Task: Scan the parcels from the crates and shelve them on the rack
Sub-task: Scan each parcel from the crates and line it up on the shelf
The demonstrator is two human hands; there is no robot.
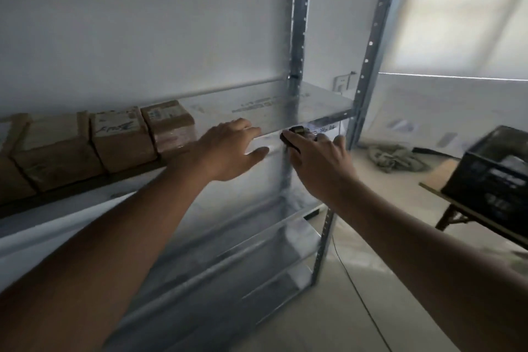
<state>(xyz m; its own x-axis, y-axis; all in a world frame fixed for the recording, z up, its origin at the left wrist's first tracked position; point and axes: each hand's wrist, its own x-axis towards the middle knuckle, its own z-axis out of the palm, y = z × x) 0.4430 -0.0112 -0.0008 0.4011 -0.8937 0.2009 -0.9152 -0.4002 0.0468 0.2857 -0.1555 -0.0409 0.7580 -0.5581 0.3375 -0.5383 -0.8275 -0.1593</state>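
Several brown cardboard parcels (120, 137) stand in a row on the left part of the metal rack's middle shelf (285, 106). My left hand (231, 148) reaches to the shelf's front edge just right of the last parcel (171, 123), fingers straight and holding nothing. My right hand (317, 160) grips a small black scanner (297, 133) in front of the same shelf edge, near the rack's right post. The view is blurred by motion.
A black plastic crate (491, 174) sits on a folding table (445, 194) at the right. A crumpled cloth (391, 157) lies on the floor behind the rack. Lower shelves (257, 251) hold nothing visible. A thin cable (360, 300) runs across the floor.
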